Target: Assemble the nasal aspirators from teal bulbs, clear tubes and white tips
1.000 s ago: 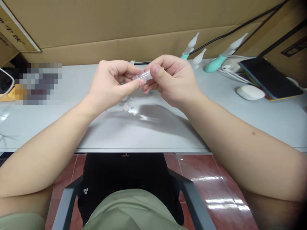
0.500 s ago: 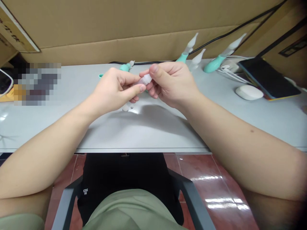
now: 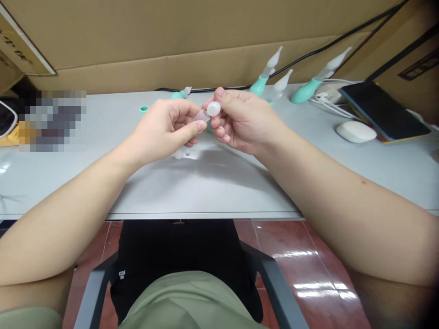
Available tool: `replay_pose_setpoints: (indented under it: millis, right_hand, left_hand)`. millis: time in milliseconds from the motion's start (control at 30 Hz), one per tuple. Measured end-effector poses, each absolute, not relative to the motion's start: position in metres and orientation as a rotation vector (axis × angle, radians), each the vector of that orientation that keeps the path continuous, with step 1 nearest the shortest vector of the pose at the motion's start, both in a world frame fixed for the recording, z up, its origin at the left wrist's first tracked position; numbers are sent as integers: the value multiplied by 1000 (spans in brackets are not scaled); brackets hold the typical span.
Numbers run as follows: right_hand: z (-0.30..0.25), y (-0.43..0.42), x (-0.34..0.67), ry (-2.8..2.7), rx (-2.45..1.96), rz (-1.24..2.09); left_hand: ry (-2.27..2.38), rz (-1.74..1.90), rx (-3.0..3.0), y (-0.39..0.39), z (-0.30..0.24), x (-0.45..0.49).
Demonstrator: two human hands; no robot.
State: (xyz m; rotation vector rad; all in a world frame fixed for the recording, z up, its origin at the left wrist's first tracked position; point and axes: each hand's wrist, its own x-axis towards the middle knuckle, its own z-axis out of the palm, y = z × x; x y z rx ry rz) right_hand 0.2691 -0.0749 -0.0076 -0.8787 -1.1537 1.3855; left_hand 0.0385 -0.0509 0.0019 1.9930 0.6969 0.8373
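Clear plastic is showing between the two hands, which are meeting above the middle of the grey table (image 3: 212,192). The left hand (image 3: 164,130) is coming in from the lower left, forearm lying low over the table edge, wrist slightly raised, fingers curled inward. Its thumb and forefinger are pinching a small clear tube (image 3: 200,117), which is pointing up and to the right. The right hand (image 3: 240,119) is reaching in from the lower right, forearm crossing the table edge, palm turned toward the left hand, lower fingers folded. Its thumb and forefinger are gripping a small round white cap (image 3: 213,108), which is sitting just at the upper end of the tube; whether the two are touching is hard to tell. Both pieces are being held in the air above the table, not resting on it.

Beneath the hands, a few small white bits (image 3: 179,154) are lying on the table. Farther back, teal devices with white tips (image 3: 308,87) are lying near the cardboard wall (image 3: 171,41). A white mouse (image 3: 356,131) and a dark tablet (image 3: 384,107) are sitting well off to the right.
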Motion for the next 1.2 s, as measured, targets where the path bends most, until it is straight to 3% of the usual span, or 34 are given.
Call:
replay_pose_setpoints:
  millis: [600,800,1033,1200]
  right_hand:
    - [-4,-76,279,-1178,-777,1534]
    - [4,-86,281,-1245,-708,1417]
    - [32,-96,315,-1696,-900,1291]
    - [39,-98,326,-2057,-1297,1255]
  left_hand:
    - [689,913,1884,-49,-5,38]
    - [718,937,1876,-48,-1,39]
    - [698,928,1877,-47,1,38]
    - [691,935,1901,-46,1,38]
